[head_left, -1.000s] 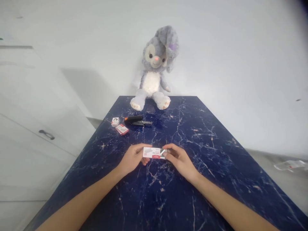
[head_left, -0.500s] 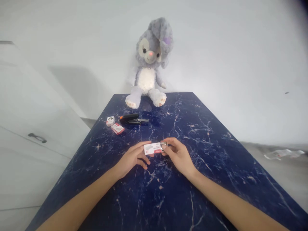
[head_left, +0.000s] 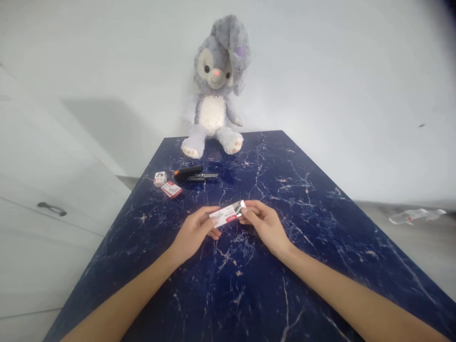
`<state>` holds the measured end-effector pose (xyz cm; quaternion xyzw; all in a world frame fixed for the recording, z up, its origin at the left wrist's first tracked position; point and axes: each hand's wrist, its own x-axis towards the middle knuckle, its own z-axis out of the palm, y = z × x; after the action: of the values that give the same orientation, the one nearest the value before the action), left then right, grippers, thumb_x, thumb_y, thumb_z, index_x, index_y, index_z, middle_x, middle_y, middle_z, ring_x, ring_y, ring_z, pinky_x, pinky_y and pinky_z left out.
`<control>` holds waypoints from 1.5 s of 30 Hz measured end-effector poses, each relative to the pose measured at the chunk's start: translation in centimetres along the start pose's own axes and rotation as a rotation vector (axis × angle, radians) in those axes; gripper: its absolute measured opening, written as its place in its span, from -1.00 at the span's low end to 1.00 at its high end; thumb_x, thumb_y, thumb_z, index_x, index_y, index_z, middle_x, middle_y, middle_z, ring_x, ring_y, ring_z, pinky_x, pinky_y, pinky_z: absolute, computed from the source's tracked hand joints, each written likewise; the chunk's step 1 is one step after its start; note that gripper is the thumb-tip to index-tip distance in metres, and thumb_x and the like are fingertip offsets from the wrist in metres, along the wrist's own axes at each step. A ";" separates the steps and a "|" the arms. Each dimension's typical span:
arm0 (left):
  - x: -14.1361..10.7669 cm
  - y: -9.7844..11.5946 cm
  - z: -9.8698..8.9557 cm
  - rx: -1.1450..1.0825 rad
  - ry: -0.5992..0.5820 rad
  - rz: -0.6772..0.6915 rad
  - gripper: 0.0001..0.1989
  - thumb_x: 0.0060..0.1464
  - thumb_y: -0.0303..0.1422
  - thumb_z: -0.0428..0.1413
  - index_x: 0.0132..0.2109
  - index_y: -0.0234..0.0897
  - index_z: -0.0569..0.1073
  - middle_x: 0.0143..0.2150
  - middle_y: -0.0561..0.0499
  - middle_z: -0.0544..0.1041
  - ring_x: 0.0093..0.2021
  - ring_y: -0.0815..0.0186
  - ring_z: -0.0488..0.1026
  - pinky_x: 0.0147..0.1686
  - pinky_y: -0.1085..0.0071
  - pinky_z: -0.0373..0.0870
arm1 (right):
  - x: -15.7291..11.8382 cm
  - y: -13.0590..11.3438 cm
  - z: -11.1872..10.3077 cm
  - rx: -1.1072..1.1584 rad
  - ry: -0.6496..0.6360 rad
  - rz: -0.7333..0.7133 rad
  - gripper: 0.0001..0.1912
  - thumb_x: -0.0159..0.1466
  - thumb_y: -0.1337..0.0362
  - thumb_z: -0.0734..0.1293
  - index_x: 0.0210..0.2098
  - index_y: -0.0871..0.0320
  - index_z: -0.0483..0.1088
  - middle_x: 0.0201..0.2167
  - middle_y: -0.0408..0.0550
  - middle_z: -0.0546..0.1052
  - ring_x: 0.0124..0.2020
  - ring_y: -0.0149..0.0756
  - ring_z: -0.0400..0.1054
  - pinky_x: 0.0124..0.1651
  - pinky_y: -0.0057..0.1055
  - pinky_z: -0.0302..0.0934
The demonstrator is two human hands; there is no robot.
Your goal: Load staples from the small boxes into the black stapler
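L grip (head_left: 194, 232), R grip (head_left: 265, 225) ptly hide box (head_left: 224, 216).

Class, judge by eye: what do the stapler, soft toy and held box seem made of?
Stapler: dull, evenly black upper, probably plastic; glinting silvery lower part, likely metal.
Soft toy: matte plush fabric, by its fuzzy pile.
Held box: likely smooth card, by its flat printed face.

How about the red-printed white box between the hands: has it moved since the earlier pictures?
Yes. Judged by the black, orange-ended stapler, the white box has shifted slightly toward it in view, and its right end now angles farther up.
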<state>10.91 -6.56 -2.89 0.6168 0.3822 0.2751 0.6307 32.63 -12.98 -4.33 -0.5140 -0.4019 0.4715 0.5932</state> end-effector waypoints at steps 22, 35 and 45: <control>-1.1 -0.2 0.6 0.242 -0.005 0.164 -0.61 0.19 -0.24 0.23 0.15 -0.13 0.49 0.04 -0.05 0.63 -0.06 0.13 0.62 -0.04 0.23 0.56 | -0.4 -0.2 -0.1 -0.256 0.031 -0.107 -0.74 0.33 0.09 0.38 -0.07 0.04 0.56 -0.11 -0.07 0.64 -0.10 -0.17 0.54 0.06 -0.22 0.41; -0.8 -0.6 -0.1 0.299 0.114 0.171 -0.64 0.23 -0.17 0.17 0.11 -0.20 0.52 -0.08 -0.06 0.67 -0.22 0.19 0.65 -0.23 0.34 0.63 | 0.5 -0.1 -0.6 0.036 -0.011 0.111 -0.69 0.19 0.04 0.49 -0.19 0.12 0.59 -0.20 -0.03 0.65 -0.26 -0.31 0.49 -0.07 -0.32 0.40; -0.8 -0.3 -0.2 0.516 -0.017 0.225 -0.69 0.16 -0.21 0.22 0.06 -0.06 0.54 -0.05 0.07 0.67 -0.15 0.19 0.66 -0.07 0.27 0.61 | 0.6 -0.2 -0.8 -0.296 -0.045 -0.066 -0.78 0.25 0.11 0.44 -0.19 0.10 0.57 -0.26 -0.09 0.64 -0.28 -0.29 0.48 -0.12 -0.33 0.36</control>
<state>10.30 -7.14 -3.04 0.7977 0.3635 0.2319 0.4215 33.60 -12.60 -4.22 -0.5716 -0.4972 0.3987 0.5168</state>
